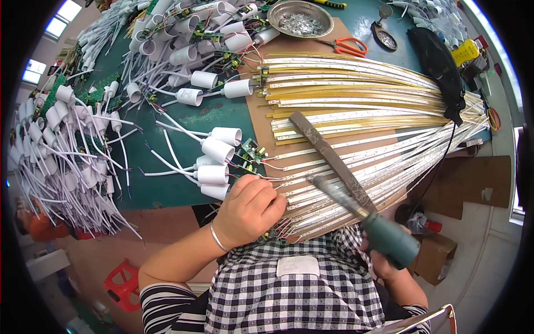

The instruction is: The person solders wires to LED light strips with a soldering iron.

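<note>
My left hand (250, 209) is closed over thin wires at the near ends of several long white and yellow light strips (356, 106) fanned across a brown board (261, 119). A silver bangle sits on that wrist. My right hand (384, 261) grips the green handle of a soldering iron (356, 209), its metal tip pointing up-left toward the strip ends beside my left fingers. A flat dark metal bar (328, 156) lies diagonally over the strips. Small green circuit boards (251, 151) with white plastic caps (214, 167) lie just left of my left hand.
Piles of white caps with wires (61, 145) cover the green table mat (167, 178) to the left and far side. A metal bowl (300, 16), orange scissors (347, 44) and a black bag (439, 67) sit at the far right. A red stool (125, 284) stands below.
</note>
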The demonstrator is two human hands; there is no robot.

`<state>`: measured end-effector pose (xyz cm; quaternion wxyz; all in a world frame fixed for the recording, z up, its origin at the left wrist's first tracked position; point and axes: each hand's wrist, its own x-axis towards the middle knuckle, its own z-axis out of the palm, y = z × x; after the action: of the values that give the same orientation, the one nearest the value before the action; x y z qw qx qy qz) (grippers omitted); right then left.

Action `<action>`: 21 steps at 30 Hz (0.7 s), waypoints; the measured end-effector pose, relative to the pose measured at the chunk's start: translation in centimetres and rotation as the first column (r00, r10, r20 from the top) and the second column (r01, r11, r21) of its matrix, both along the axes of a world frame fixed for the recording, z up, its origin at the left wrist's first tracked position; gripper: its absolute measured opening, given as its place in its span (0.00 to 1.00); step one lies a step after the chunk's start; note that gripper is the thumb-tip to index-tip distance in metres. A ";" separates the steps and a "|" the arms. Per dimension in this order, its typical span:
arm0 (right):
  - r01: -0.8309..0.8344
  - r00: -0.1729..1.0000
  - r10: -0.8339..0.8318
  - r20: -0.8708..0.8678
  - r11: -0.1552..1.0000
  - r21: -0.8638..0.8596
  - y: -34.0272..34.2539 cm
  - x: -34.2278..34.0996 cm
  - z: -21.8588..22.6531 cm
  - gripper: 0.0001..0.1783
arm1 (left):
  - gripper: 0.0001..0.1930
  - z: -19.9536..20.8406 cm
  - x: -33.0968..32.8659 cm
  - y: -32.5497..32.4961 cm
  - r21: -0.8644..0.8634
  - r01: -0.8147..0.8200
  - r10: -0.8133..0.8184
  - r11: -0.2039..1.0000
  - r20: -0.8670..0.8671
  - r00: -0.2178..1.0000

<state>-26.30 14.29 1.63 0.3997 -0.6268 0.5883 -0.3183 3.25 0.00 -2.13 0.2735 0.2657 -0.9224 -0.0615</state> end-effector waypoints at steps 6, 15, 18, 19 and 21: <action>0.246 0.945 -0.200 0.257 0.956 -0.160 -3.6 -2.9 0.4 0.27 | 0.10 0.2 -0.2 -0.2 0.027 0.032 -0.031 0.999 -0.013 0.999; 0.457 0.861 -0.241 0.447 0.753 -0.473 -22.0 -0.7 2.4 0.18 | 0.10 0.0 -0.1 0.3 -0.001 0.011 -0.011 1.000 -0.015 1.000; 0.388 0.902 -0.278 0.330 0.857 -0.340 -26.4 -0.2 0.2 0.15 | 0.11 0.3 -0.3 -0.1 -0.004 0.035 -0.035 0.999 0.003 0.999; 0.373 0.922 -0.298 0.248 0.857 -0.356 -26.6 -0.5 -0.5 0.15 | 0.11 0.4 -0.4 -0.3 0.001 0.039 -0.039 0.999 0.006 0.999; 0.404 0.868 -0.203 0.453 0.818 -0.409 -25.2 0.0 1.1 0.15 | 0.12 0.3 -0.2 -0.2 0.028 0.055 -0.054 0.998 -0.011 0.998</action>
<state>-26.26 -10.88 2.73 0.2787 -0.5271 0.4905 -0.6355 3.09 -0.20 -1.80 0.2726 0.2440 -0.9269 -0.0833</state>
